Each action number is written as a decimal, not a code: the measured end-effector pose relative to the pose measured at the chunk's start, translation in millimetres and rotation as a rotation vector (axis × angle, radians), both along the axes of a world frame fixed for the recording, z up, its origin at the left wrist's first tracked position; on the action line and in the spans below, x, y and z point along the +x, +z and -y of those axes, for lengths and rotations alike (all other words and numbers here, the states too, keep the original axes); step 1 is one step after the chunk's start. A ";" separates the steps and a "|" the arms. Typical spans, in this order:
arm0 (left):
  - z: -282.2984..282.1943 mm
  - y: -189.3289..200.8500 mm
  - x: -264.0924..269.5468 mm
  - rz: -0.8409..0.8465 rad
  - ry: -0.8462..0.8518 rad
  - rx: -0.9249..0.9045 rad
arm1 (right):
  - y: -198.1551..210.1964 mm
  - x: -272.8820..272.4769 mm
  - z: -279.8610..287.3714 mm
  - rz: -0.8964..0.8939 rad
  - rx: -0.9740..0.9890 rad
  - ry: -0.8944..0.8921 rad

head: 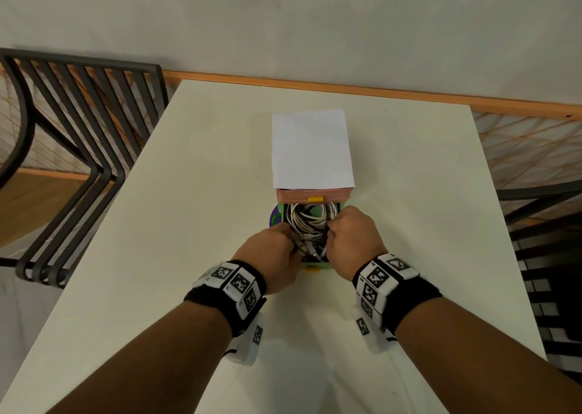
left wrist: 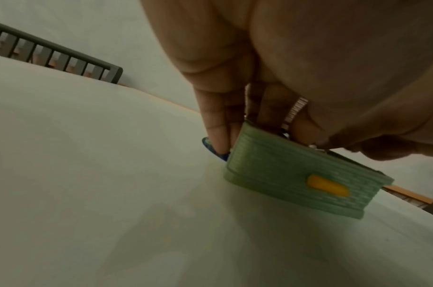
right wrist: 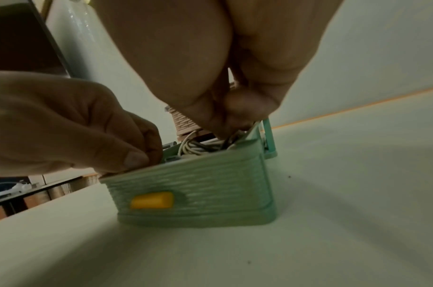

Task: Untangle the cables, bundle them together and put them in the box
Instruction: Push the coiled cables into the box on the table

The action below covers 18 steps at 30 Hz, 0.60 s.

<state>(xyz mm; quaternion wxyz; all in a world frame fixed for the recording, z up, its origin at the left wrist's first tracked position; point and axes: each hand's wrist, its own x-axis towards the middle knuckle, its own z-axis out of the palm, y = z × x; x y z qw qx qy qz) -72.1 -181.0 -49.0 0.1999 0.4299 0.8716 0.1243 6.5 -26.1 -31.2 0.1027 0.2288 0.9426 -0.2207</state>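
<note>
While the coiled cables [head: 310,221] lie inside the green box [right wrist: 198,192] at centre frame, left hand [head: 273,249] and right hand [head: 349,240] curl fingers around stray ends, apparently tucking them below the rim.

**A plain indoor room, home or office unclear**

A white bench [head: 195,193] stands against a bare pale wall [head: 283,19] with an orange wooden skirting strip [head: 378,89]. Dark slatted metal chairs [head: 78,123] flank it over patterned flooring [head: 529,149].
</note>
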 end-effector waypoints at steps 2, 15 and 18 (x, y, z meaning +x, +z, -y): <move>-1.3 -0.1 3.0 -0.009 0.038 0.065 | -2.6 -0.6 -1.4 0.003 0.011 -0.017; -8.6 0.0 -2.1 0.053 0.063 0.042 | -4.9 13.6 6.0 -0.022 0.088 0.065; -9.0 -4.0 -5.4 0.060 0.078 0.042 | -9.6 13.3 2.5 0.015 0.039 0.056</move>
